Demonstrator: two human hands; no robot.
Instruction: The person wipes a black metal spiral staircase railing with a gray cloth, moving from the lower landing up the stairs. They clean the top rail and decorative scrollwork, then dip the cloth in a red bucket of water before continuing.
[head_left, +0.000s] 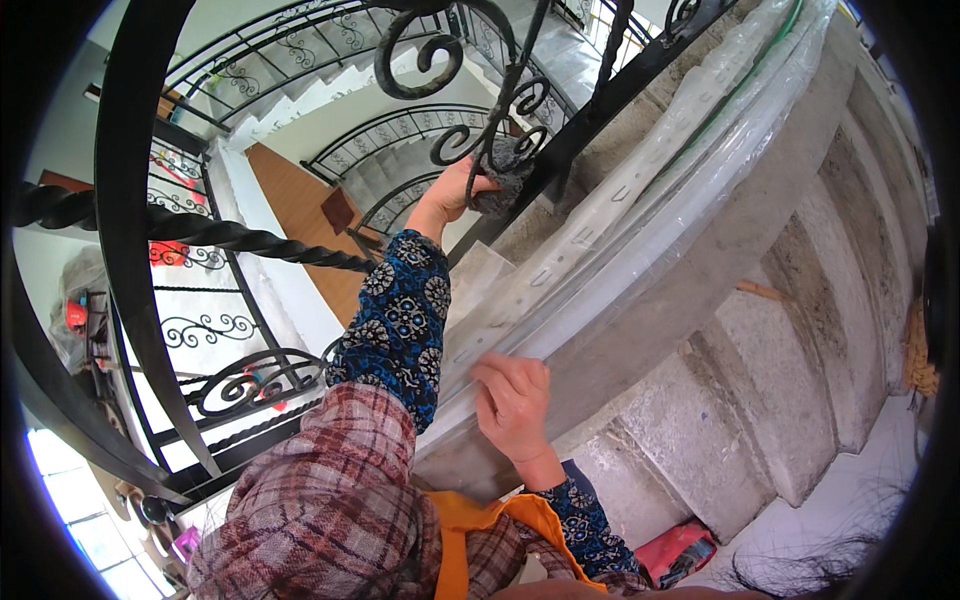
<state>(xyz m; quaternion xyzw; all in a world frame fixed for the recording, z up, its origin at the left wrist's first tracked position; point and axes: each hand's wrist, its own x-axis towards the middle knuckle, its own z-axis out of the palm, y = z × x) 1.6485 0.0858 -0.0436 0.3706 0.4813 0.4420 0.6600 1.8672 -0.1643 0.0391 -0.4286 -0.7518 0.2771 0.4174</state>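
My left hand (450, 189) reaches through the black wrought-iron balustrade and grips a dark grey fluffy cloth (506, 180). Its fingers press the cloth against the lower iron scrollwork (491, 135), close above the black bottom rail (559, 154). Part of the cloth is hidden behind the scrolls. Nearer to me, my right hand (516, 409) has its fingers curled in, with nothing visible in them. It is over the edge of the long plastic-wrapped strip (600, 307) that follows the curve of the staircase; whether the fingertips touch it is unclear.
Concrete stairs (697, 442) curve along the right. A red bag (679, 553) lies at the lower right. A twisted iron bar (255, 244) and a flat black iron band (135, 187) stand close on my left. Beyond the railing, a stairwell drops to lower flights (382, 169).
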